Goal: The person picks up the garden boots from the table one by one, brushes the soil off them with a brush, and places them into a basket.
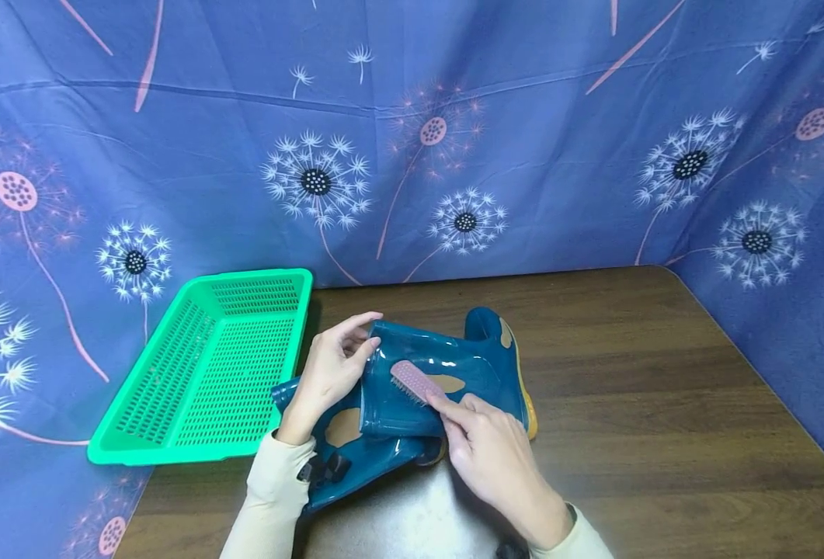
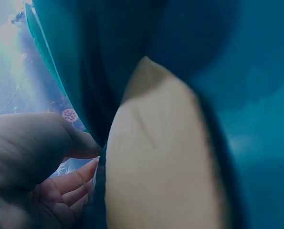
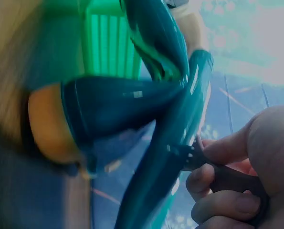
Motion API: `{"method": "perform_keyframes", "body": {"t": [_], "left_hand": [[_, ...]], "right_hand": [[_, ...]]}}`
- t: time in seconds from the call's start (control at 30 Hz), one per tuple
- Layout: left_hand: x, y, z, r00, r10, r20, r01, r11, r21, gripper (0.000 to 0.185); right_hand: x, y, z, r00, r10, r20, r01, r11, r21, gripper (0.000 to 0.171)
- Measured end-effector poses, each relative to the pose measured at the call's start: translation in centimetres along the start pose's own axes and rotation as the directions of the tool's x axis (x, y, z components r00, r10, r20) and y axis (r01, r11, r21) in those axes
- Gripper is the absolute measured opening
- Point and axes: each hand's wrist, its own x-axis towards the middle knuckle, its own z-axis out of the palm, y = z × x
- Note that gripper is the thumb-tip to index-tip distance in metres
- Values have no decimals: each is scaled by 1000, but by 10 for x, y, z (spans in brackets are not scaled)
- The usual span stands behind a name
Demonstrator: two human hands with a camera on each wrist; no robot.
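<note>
A blue rubber boot [image 1: 418,341] with tan patches and a yellow sole lies on its side, its opening toward the left. My left hand [image 1: 329,365] pinches the rim of that opening between thumb and fingers. In my right hand [image 1: 491,450] is a pink brush [image 1: 412,379], gripped by its handle, its bristles against the boot's shaft beside a tan patch. Partly beneath this boot lies a second blue boot [image 1: 377,463], overlapped by the left wrist. In the right wrist view the fingers curl round the dark-looking brush handle [image 3: 232,183].
A green plastic basket [image 1: 237,450] with slotted walls stands left of the boots, near the left forearm. The brown wooden table [image 1: 635,388] extends to the right. Behind it hangs a blue dandelion-print cloth [image 1: 558,194].
</note>
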Motion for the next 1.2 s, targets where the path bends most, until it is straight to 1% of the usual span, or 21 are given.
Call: {"method": "perform_keyframes", "body": {"t": [0.13, 0.23, 0.3, 0.43, 0.53, 0.63, 0.73, 0.8, 0.87, 0.93, 1.0, 1.1, 1.2], "left_hand": [[0, 0, 0, 1000, 8, 5, -8, 1000, 7, 40], [0, 0, -1, 1000, 7, -3, -6, 1000, 13, 39], [0, -1, -3, 1000, 2, -12, -1, 1000, 16, 39], [-1, -2, -4, 1000, 1, -13, -1, 1000, 10, 39], [-1, -2, -2, 1000, 12, -7, -12, 1000, 3, 40], [-1, -2, -1, 1000, 16, -3, -16, 1000, -2, 40], [0, -1, 0, 1000, 11, -3, -11, 1000, 1, 39], [0, -1, 0, 1000, 15, -1, -15, 1000, 4, 39], [-1, 0, 0, 1000, 13, -3, -13, 1000, 9, 39], [-1, 0, -1, 1000, 10, -4, -10, 1000, 9, 39], [-1, 0, 0, 1000, 10, -6, -10, 1000, 10, 38], [-1, 1, 0, 1000, 9, -6, -9, 1000, 5, 38], [0, 1, 0, 1000, 9, -3, -9, 1000, 0, 38]], "right_hand": [[-1, 6, -9, 998, 45, -37, -47, 998, -40, 38], [1, 5, -12, 998, 43, -53, -45, 998, -31, 38], [3, 1, -10, 999, 23, -35, -23, 1000, 4, 39], [7, -6, -4, 999, -25, 43, 22, 998, 59, 39], [6, -6, -2, 996, -21, 81, 18, 999, 46, 38], [3, -2, -3, 997, 0, 83, -1, 1000, 14, 37], [0, 3, -8, 998, 12, 55, -12, 1000, -3, 37], [-2, 4, -11, 1000, 2, 11, -2, 1000, -21, 38], [-4, 4, -13, 998, -25, -51, 23, 999, -29, 38], [-4, 2, -12, 991, -60, -116, 57, 998, -32, 38], [-5, -1, -9, 984, -87, -153, 85, 996, -21, 38], [-4, -7, -3, 990, -88, -112, 91, 996, 22, 39], [-5, -9, 1, 998, -51, -38, 52, 999, 16, 38]]}}
